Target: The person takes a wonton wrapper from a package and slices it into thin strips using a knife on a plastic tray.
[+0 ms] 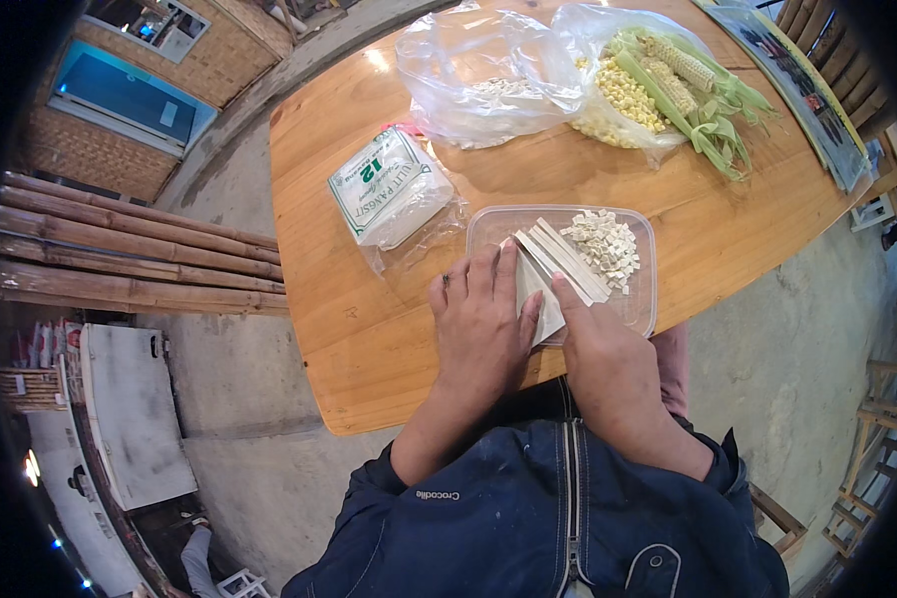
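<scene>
My left hand (482, 314) lies with fingers stretched over a stack of pale dough sheets (537, 295), pressing it down in a clear plastic container lid or shallow tray (646, 261). Beside it, my right hand (609, 351) is closed with the index finger pointing forward along a thin blade (537, 256), apparently a knife; its handle is hidden in the palm. The blade lies between the stack and several cut dough strips (568, 261). To the right of the strips, a heap of small dough squares (604, 241) rests in the same plastic piece.
On the wooden table (389, 336) lies a printed plastic packet of dough sheets (392, 190). Farther back are a clear bag with pale pieces (493, 97), a bag of corn kernels (628, 97), and bare cobs with husks (680, 75). A bamboo rail (142, 261) runs at left.
</scene>
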{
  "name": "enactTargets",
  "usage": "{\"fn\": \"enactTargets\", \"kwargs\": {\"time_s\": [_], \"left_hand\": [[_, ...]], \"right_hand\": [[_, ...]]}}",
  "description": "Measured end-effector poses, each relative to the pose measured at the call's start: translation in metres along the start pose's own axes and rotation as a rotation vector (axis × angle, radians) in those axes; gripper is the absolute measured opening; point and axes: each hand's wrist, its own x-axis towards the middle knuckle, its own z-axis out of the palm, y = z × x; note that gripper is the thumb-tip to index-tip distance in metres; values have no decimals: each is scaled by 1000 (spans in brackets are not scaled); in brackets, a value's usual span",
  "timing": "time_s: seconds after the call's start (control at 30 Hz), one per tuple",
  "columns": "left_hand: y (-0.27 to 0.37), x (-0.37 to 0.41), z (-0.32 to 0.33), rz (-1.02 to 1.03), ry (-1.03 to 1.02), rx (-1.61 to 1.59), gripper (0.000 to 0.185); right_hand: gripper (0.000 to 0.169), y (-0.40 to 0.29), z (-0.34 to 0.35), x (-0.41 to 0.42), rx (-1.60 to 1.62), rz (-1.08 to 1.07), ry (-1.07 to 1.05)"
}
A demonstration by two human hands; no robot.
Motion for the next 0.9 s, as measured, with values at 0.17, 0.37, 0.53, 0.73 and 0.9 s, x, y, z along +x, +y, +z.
{"fn": "enactTargets", "kwargs": {"time_s": [0.17,0.37,0.53,0.73,0.9], "left_hand": [[-2,-5,1,-72,158,-81,73],[-26,-10,3,209,746,-861,74],[-22,-9,-6,92,352,-376,41],[-14,-6,3,89,187,-159,35],[-9,-4,3,77,106,-134,37]], "right_hand": [[55,-9,4,0,-39,25,8],[57,-14,4,-1,-159,-2,-1],[57,-12,12,-1,-182,-40,71],[56,-19,11,-2,-222,10,24],[58,-26,10,-1,-270,49,-14]]}}
